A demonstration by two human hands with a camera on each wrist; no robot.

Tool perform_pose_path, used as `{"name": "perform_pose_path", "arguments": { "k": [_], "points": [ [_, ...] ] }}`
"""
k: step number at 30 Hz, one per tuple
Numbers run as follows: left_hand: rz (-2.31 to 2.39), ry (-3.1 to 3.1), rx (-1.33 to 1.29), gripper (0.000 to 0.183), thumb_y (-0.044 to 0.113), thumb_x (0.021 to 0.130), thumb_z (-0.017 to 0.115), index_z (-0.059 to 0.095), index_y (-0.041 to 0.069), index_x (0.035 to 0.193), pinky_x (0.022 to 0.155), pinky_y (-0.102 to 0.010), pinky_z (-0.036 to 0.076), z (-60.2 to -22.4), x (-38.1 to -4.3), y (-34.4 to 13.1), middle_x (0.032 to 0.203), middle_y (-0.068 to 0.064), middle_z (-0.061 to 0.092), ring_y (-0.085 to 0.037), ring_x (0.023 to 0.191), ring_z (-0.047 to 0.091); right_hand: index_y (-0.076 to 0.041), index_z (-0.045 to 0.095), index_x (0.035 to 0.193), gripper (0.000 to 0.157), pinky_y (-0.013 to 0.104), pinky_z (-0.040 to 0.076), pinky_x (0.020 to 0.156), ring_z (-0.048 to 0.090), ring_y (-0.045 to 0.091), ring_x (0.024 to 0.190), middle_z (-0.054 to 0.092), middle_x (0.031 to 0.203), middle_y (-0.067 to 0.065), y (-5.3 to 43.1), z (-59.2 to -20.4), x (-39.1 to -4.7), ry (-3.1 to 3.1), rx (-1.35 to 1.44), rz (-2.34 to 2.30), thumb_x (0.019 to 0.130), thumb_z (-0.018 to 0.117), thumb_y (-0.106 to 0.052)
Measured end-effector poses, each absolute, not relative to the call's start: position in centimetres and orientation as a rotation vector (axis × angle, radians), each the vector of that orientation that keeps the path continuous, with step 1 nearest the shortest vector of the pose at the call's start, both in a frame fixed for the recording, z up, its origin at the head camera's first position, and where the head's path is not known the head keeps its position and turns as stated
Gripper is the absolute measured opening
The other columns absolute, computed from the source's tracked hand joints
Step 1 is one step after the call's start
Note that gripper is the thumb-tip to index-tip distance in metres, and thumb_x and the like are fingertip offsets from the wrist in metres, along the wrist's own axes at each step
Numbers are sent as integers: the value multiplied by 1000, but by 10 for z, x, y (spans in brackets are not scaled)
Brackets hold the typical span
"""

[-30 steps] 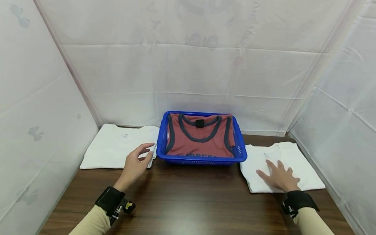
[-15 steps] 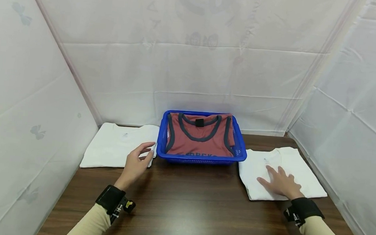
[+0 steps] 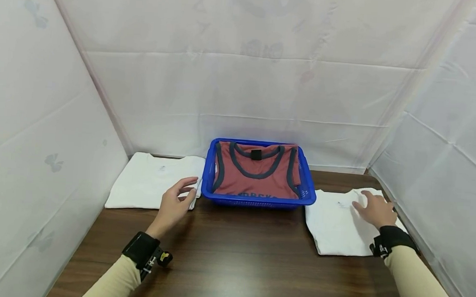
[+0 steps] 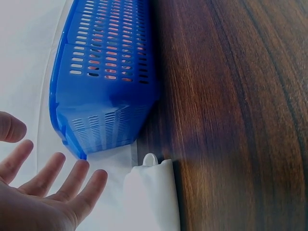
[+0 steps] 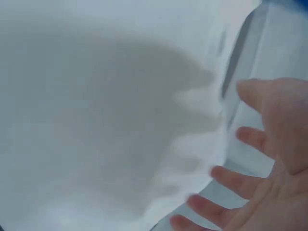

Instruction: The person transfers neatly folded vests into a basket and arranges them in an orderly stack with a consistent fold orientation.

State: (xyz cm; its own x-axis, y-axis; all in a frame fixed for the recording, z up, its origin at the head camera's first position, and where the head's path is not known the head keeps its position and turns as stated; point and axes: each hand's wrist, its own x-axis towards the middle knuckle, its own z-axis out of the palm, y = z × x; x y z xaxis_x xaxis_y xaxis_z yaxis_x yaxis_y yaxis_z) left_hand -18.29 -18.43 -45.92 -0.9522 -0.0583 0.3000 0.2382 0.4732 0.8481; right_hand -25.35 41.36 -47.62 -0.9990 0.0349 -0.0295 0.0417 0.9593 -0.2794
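Observation:
A folded white shirt (image 3: 339,227) lies at the right of the table. Over its right part hovers my right hand (image 3: 377,211), fingers spread and bent a little, holding nothing; in the right wrist view its shadow falls across the white cloth (image 5: 96,110). My left hand (image 3: 175,206) is held near another folded white shirt (image 3: 139,183) on the left, relaxed and without anything in it. Between the shirts stands a blue plastic basket (image 3: 259,199), whose slotted side shows close to the left fingers (image 4: 91,192) in the left wrist view. Inside it lies a folded red tank top (image 3: 256,183) with dark trim.
The brown wooden table (image 3: 231,257) extends in front of the basket. White sheets form a back wall (image 3: 249,90), a left wall (image 3: 37,154) and a right wall (image 3: 452,189) close around the table.
The right-hand shirt slid toward me under my right hand; that hand has since lifted and shifted right. My left hand stays in place. The head view has turned slightly.

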Motion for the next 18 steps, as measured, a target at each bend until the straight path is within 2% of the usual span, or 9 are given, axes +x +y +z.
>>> {"name": "perform_pose_path", "arguments": {
  "k": [3, 7, 12, 18],
  "points": [
    [-1470, -2440, -153, 36, 14, 103, 62, 62, 9, 138, 92, -54, 57, -458, -183, -184, 135, -17, 65, -34, 115, 67, 1, 31, 153, 77, 89, 23, 92, 20, 81, 124, 19, 146, 50, 425, -482, -263, 3029, 137, -496, 100, 57, -50],
    [-1478, -2430, -168, 37, 11, 102, 62, 61, 8, 139, 91, -54, 57, -458, -183, -184, 134, -18, 66, -34, 112, 69, -2, 18, 159, 93, 91, 13, 95, 4, 84, 127, -1, 151, 51, 436, -490, -270, 2941, 195, -561, 98, 53, -62],
    [-1490, -2431, -180, 37, 9, 102, 62, 61, 9, 139, 88, -52, 59, -461, -181, -184, 133, -19, 66, -34, 107, 71, -6, 4, 162, 106, 92, 15, 95, 3, 85, 126, -10, 150, 53, 440, -495, -277, 2831, 191, -543, 94, 50, -74],
    [-1493, -2432, -182, 38, 6, 101, 62, 60, 9, 139, 87, -49, 59, -467, -181, -184, 130, -21, 67, -36, 100, 73, -5, 2, 162, 108, 92, 15, 94, 2, 87, 123, -12, 147, 56, 441, -496, -278, 2774, 139, -515, 94, 50, -73]
  ]
}}
